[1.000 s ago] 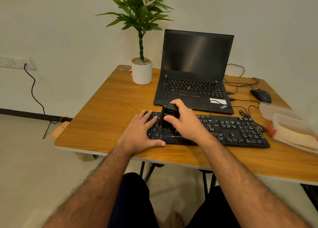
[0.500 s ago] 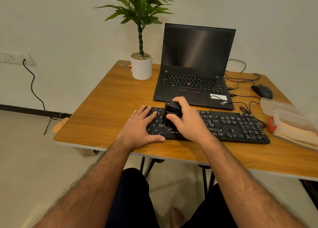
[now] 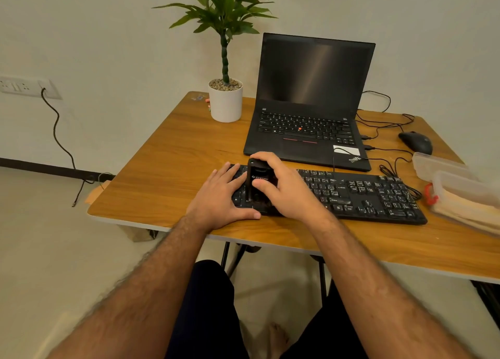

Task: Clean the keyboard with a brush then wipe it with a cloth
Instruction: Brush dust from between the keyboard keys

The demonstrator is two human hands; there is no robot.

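Keyboard (image 3: pixel 351 193) lies along the near edge of the table (image 3: pixel 167 169). The left hand (image 3: pixel 219 199) rests flat on its left end, fingers straight. The right hand (image 3: pixel 286 190) grips the black brush (image 3: pixel 257 182) upright on the keys. Hard strokes may push the keyboard off this edge. The cloth in the plastic box (image 3: pixel 465 196) at the right edge is untouched.

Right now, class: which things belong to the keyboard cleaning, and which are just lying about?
In use: keyboard; brush, gripped by right hand; left hand resting on keyboard.

Lying about: laptop; potted plant; mouse; plastic containers.
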